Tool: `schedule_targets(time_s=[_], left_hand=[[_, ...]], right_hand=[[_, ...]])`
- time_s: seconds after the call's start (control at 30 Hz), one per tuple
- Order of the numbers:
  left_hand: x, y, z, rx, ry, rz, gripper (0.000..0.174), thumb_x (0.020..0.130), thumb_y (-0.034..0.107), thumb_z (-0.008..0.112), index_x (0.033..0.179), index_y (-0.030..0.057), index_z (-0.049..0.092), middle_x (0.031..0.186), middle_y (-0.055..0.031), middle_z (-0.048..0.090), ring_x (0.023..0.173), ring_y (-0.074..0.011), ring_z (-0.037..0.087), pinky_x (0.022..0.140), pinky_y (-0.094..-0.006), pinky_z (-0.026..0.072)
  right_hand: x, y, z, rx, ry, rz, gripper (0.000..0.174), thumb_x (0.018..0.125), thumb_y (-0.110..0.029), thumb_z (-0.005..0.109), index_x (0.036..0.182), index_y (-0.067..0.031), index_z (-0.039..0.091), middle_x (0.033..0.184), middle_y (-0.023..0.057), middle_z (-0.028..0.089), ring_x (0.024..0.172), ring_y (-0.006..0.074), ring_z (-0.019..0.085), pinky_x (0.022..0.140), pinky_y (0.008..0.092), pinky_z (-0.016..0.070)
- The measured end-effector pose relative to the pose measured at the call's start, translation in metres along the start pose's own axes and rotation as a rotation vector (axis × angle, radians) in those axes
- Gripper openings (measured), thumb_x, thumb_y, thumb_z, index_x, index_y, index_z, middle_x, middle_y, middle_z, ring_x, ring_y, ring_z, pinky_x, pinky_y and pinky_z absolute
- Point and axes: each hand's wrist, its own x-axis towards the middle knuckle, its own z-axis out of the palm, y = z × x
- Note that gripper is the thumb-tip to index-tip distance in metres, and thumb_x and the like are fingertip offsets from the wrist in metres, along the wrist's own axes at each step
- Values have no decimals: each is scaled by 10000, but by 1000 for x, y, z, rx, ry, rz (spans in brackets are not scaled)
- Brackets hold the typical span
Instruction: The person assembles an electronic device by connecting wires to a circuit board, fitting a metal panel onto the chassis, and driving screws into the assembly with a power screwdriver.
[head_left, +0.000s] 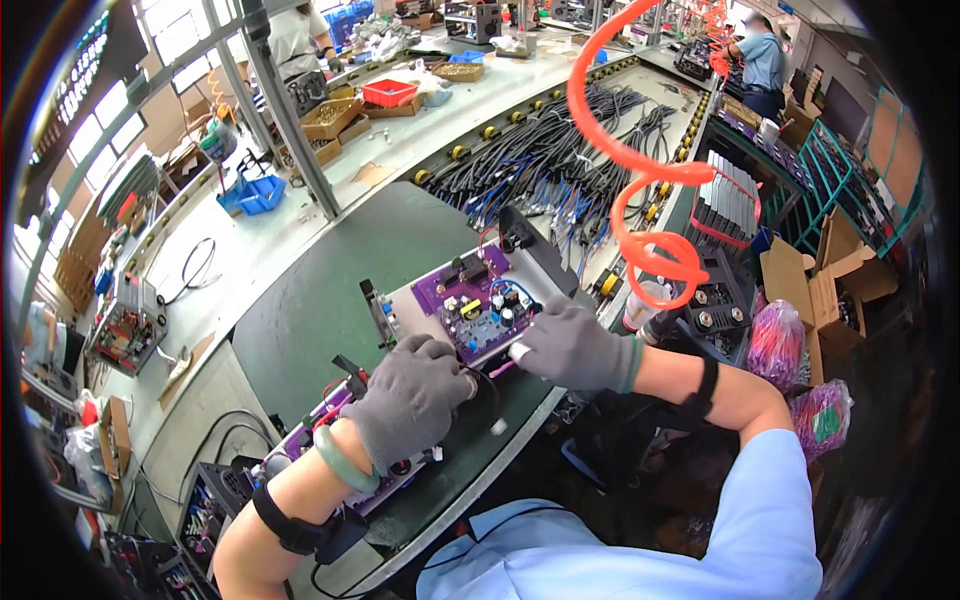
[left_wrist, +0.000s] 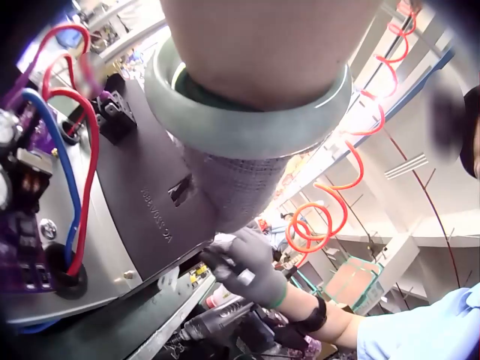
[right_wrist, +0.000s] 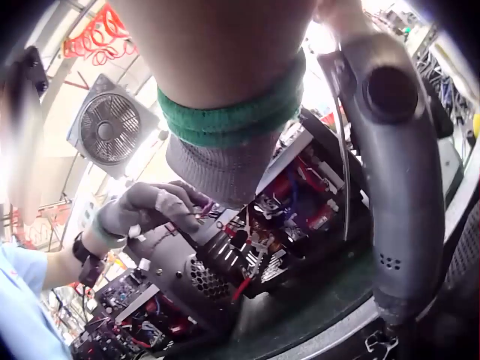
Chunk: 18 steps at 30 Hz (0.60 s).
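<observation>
An electronic unit with a purple circuit board (head_left: 470,295) and metal chassis lies tilted on the dark green mat (head_left: 310,270). At its near left corner my gloved left hand (head_left: 415,405) grips the edge with bent fingers. My gloved right hand (head_left: 575,345) holds the near right side, its fingers curled at the edge; its fingertips are partly hidden. The left wrist view shows the unit's dark panel (left_wrist: 142,180) beside the right hand (left_wrist: 251,262). In the right wrist view, the left hand (right_wrist: 146,210) pinches close to the unit's end.
Another purple-board unit (head_left: 325,415) lies partly under my left forearm. Black cables (head_left: 560,150) fill the tray beyond the mat. A coiled orange hose (head_left: 655,250) hangs at the right. One large dark cylindrical object (right_wrist: 405,187) stands near the right wrist. Cartons (head_left: 830,270) sit farther right.
</observation>
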Motion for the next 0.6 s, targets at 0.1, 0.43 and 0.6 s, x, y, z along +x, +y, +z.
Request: schedule_targets(time_s=[0.1,0.43,0.6], left_hand=[[7,0,-2,95,98,-57,242,762,106,696,984,186,750,913,-78,658,983,-291,643,923,-415,494],[108,-25,-30,-494,363,-443,282,890,310,731,1010,54,726,855,-151,727,771,-301,706,744,-392,540],[114,-21,-36,-217,221,-484,273,914,325,690,985,63,716,840,-173,704,795,-365,688,705,-450,523]], right_hand=[[2,21,-34,-19,16,339,151,723,-181,721,861,-125,693,753,20,574,699,205,601,734,417,444],[33,55,19,159,311,550,176,634,-90,742,755,-122,618,714,39,610,693,279,633,795,444,464],[29,49,23,202,161,664,104,782,-144,702,858,-92,655,785,98,634,802,318,650,817,478,467]])
